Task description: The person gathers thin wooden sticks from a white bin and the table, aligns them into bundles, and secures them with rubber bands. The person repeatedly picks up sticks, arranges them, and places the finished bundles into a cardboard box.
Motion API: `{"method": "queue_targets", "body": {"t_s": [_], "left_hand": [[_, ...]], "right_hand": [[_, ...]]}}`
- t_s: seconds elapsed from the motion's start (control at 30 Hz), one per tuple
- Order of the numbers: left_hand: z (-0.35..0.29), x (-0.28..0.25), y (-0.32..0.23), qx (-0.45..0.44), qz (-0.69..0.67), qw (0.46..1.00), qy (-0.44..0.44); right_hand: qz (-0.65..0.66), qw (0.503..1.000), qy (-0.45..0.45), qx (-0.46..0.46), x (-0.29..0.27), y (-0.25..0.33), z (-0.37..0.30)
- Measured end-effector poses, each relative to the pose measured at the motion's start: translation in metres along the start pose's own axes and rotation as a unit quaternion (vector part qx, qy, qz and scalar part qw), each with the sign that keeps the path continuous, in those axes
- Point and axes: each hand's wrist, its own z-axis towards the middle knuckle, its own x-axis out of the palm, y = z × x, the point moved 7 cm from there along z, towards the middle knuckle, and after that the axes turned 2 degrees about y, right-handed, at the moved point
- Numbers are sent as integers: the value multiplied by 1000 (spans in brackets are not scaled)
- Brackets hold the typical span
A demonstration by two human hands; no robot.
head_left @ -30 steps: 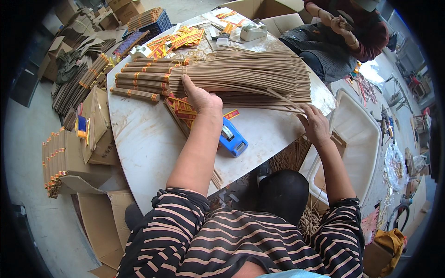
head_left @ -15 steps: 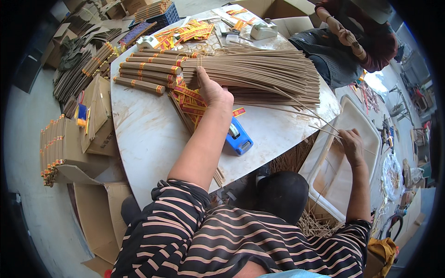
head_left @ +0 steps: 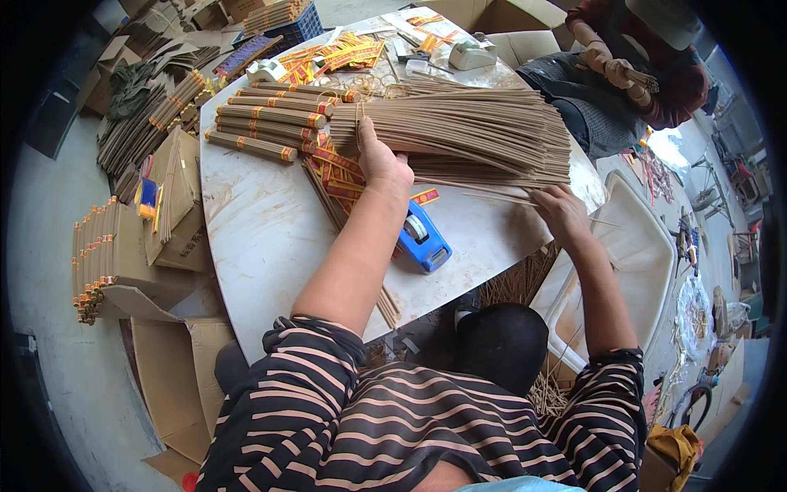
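Nearest me, a striped shirt fills the lower edge, with a black stool (head_left: 502, 344) just beyond it. On the near edge of the round table (head_left: 254, 238) lies a blue tape dispenser (head_left: 424, 238), just right of my left forearm. At near left, flat cardboard (head_left: 168, 377) lies on the floor beside a stack of boxed packs (head_left: 92, 254) with orange ends. To the right stands a white tub (head_left: 635, 254).

My left hand (head_left: 381, 164) is closed over the left end of the loose pile of sticks (head_left: 484, 135) at the table's middle. My right hand (head_left: 561, 209) has its fingers pinched on a few thin sticks at the pile's near right edge. Half a second ago that hand hung lower, over the tub; it has come back up to the pile, while the left hand has stayed put.

Left of the pile lie wrapped bundles (head_left: 262, 123), brown tubes with red and yellow bands, and beneath my left hand red and yellow label strips (head_left: 336, 168). More such labels (head_left: 340, 57) lie at the far side, near a white dispenser (head_left: 471, 53). At far right another person (head_left: 631, 66) sits holding sticks.
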Motion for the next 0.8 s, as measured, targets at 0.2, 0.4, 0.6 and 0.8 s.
{"method": "queue_targets", "body": {"t_s": [0.2,0.4,0.6,0.8], "left_hand": [[11,-4,-5,-40,-10,999,17],[10,-4,-2,-43,-48,998,16],[3,-11,-1,-38,-8,999,4],[1,-17,-4,-58,39,997,19]], "right_hand": [[-13,999,10,28,15,44,32],[12,997,-64,-53,21,94,47],[-37,990,-135,-22,14,119,84],[-38,985,-168,8,18,122,97]]}}
